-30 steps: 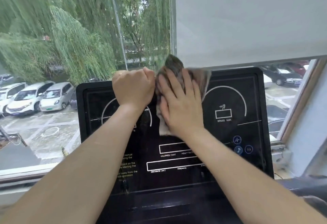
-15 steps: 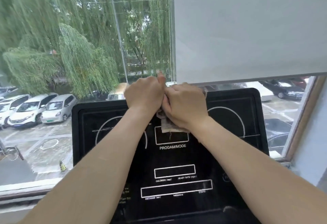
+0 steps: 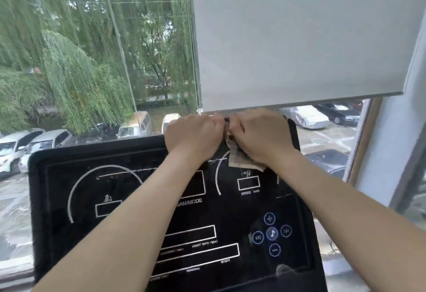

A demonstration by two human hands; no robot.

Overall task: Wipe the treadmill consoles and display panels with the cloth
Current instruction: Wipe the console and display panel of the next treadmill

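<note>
The black treadmill display panel [image 3: 96, 199] fills the lower part of the head view, with white gauge arcs, boxes and blue round buttons [image 3: 272, 234]. Both hands sit side by side at the panel's top edge, right of centre. My right hand [image 3: 259, 137] grips a bunched brownish cloth [image 3: 239, 159], whose loose end hangs below the palm onto the panel. My left hand [image 3: 196, 135] is fisted against the right one; whether it also holds part of the cloth is hidden.
A large window [image 3: 92, 61] stands right behind the panel, showing willow trees and parked cars. A white roller blind [image 3: 299, 49] with dark characters hangs just above the hands. A window frame and wall [image 3: 391, 153] lie to the right.
My right hand went from flat on the cloth to gripping it bunched. Both hands slid right along the panel's top edge, from the centre to above the speed gauge.
</note>
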